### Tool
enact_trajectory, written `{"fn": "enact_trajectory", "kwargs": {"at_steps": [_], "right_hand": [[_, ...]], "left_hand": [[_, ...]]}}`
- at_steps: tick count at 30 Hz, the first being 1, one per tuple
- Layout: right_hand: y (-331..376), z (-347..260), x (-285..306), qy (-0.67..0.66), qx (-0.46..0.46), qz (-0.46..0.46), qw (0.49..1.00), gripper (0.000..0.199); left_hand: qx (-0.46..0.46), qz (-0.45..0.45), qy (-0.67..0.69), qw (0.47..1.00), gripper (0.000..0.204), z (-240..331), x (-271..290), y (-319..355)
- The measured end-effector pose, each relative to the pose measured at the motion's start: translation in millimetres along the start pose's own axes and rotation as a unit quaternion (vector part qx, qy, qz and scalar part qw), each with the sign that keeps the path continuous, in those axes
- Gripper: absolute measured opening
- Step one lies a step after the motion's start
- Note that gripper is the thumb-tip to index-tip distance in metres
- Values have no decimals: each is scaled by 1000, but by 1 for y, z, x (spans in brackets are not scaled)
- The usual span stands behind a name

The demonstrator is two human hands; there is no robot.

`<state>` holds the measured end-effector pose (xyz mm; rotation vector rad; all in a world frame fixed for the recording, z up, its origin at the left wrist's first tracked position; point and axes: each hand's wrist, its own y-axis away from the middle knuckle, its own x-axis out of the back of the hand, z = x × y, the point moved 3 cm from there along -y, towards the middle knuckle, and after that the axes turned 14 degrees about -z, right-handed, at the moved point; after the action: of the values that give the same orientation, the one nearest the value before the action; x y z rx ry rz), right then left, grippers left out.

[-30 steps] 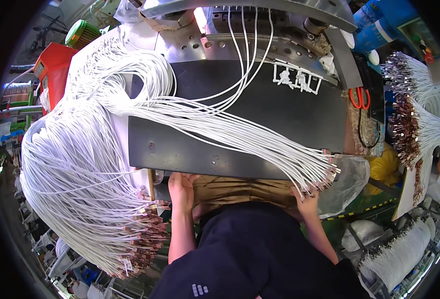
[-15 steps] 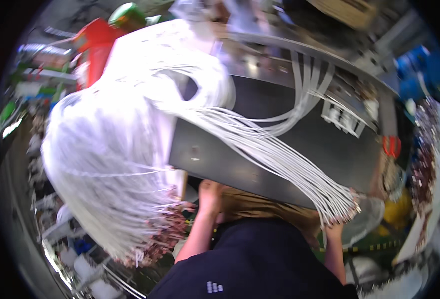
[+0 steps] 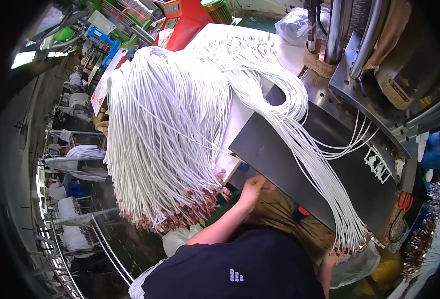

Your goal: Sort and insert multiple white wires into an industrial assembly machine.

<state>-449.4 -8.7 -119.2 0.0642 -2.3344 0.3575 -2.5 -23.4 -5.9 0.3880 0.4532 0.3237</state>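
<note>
Left hand (image 3: 254,187) under black panel (image 3: 299,164), right hand (image 3: 331,259) beneath white wires (image 3: 324,184)

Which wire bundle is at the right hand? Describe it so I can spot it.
Find the dark metal panel. A thin strand of white wires runs across it down to the right hand, copper tips at its lower edge. The big bundle hangs off the left instead.

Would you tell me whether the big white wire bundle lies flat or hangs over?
Hanging: the white wire bundle drapes off the white tabletop.
</note>
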Motion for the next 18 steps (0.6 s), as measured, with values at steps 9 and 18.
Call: {"fn": "enact_trajectory", "kwargs": {"at_steps": [9,18], "right_hand": [[-143,-293,-12,-348,47,-554,754,31],[-197,-487,-161,-146,282,-432,844,67]], "left_hand": [[-22,-218,-348,912,22,153,-45,117],[-234,430,-694,528,83,347,114,173]]}}
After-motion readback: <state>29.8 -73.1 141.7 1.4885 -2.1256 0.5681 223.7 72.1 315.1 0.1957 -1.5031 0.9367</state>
